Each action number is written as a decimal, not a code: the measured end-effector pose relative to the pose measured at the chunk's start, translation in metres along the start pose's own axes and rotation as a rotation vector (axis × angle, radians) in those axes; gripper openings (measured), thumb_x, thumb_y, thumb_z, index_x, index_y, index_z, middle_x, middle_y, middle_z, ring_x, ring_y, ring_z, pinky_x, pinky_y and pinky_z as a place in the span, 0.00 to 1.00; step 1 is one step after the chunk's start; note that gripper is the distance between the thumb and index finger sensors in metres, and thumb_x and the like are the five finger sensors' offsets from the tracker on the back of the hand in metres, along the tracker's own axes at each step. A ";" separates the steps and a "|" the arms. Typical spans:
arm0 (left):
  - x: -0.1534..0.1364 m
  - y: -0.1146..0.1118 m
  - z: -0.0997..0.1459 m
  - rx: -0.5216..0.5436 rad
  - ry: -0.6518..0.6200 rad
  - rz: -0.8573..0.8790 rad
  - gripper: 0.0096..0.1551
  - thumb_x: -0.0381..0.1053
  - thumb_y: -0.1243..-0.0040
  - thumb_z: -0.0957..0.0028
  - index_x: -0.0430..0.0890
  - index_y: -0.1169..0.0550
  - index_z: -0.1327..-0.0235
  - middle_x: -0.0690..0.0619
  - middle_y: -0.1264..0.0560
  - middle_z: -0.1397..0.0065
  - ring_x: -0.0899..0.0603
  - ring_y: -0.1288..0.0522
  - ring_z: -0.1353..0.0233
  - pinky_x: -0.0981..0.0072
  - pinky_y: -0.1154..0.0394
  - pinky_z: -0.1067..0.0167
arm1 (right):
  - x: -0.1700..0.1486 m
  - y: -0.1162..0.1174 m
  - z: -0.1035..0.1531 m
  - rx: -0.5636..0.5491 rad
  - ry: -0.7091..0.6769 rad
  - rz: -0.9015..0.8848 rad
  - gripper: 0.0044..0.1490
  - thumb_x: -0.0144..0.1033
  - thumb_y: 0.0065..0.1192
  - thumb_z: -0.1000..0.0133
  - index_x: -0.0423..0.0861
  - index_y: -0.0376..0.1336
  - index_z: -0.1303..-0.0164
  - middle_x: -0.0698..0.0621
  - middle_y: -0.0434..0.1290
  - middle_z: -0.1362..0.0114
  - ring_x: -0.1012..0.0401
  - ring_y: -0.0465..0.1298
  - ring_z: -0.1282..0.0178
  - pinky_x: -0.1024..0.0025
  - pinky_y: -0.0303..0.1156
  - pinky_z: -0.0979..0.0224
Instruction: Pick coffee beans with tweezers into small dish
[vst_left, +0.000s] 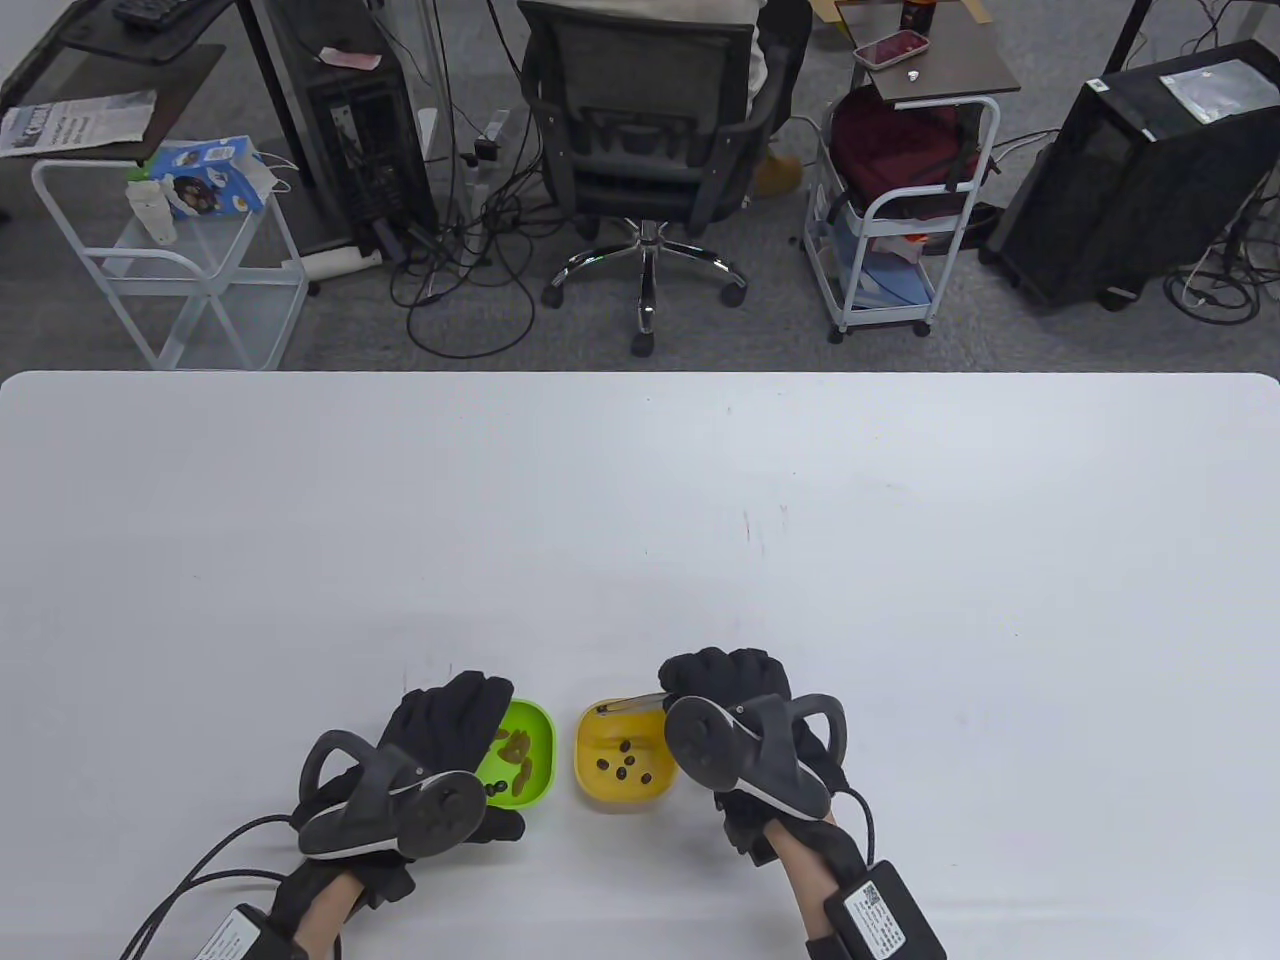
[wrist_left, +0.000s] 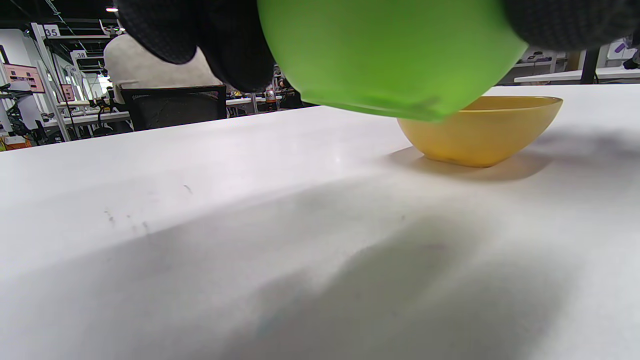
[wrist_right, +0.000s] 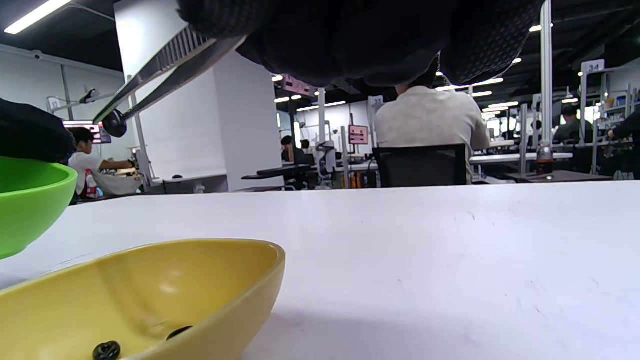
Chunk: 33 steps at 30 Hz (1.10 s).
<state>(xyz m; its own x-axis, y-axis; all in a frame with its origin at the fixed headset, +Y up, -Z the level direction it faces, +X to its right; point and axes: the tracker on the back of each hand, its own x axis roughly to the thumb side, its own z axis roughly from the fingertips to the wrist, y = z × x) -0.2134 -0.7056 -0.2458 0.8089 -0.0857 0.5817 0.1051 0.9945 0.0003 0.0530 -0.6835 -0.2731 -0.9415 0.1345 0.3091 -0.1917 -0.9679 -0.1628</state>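
A yellow dish (vst_left: 592, 745) holds several dark coffee beans (vst_left: 625, 768). A green dish (vst_left: 540, 722) stands just left of it, with brown pieces and a few dark beans in it. My left hand (vst_left: 455, 725) grips the green dish at its left side. In the left wrist view the green dish (wrist_left: 390, 55) looks raised above the table, with the yellow dish (wrist_left: 480, 130) behind it. My right hand (vst_left: 730, 685) holds metal tweezers (vst_left: 632, 704) over the yellow dish's far rim. In the right wrist view the tweezers (wrist_right: 165, 65) pinch one dark bean (wrist_right: 114, 123) above the yellow dish (wrist_right: 220, 280).
The white table (vst_left: 640, 520) stretches far beyond the dishes. An office chair (vst_left: 645, 130), two white carts (vst_left: 190, 250) and computer towers (vst_left: 1130, 170) stand on the floor past the table's far edge.
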 end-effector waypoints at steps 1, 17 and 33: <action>0.000 0.000 0.000 0.001 0.000 0.001 0.72 0.77 0.46 0.62 0.30 0.42 0.13 0.27 0.36 0.14 0.28 0.26 0.22 0.30 0.30 0.27 | -0.001 0.000 0.000 -0.004 0.002 -0.004 0.26 0.41 0.48 0.50 0.52 0.62 0.41 0.55 0.74 0.46 0.57 0.77 0.52 0.42 0.68 0.22; 0.000 0.000 0.001 0.008 -0.001 -0.001 0.73 0.77 0.46 0.62 0.30 0.42 0.13 0.27 0.36 0.14 0.28 0.26 0.22 0.30 0.31 0.26 | 0.032 -0.004 0.005 -0.066 -0.138 -0.046 0.27 0.43 0.49 0.49 0.52 0.61 0.39 0.55 0.74 0.46 0.57 0.77 0.53 0.43 0.69 0.23; -0.002 0.001 0.001 0.024 0.004 -0.005 0.73 0.77 0.46 0.62 0.30 0.42 0.13 0.26 0.37 0.14 0.28 0.26 0.22 0.29 0.31 0.26 | 0.067 0.018 0.002 -0.022 -0.262 -0.012 0.27 0.43 0.51 0.49 0.52 0.61 0.39 0.56 0.74 0.46 0.57 0.77 0.53 0.43 0.69 0.23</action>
<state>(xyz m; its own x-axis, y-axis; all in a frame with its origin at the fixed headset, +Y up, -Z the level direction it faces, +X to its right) -0.2154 -0.7041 -0.2459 0.8105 -0.0910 0.5787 0.0953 0.9952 0.0230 -0.0125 -0.6924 -0.2531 -0.8356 0.0833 0.5430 -0.2109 -0.9613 -0.1771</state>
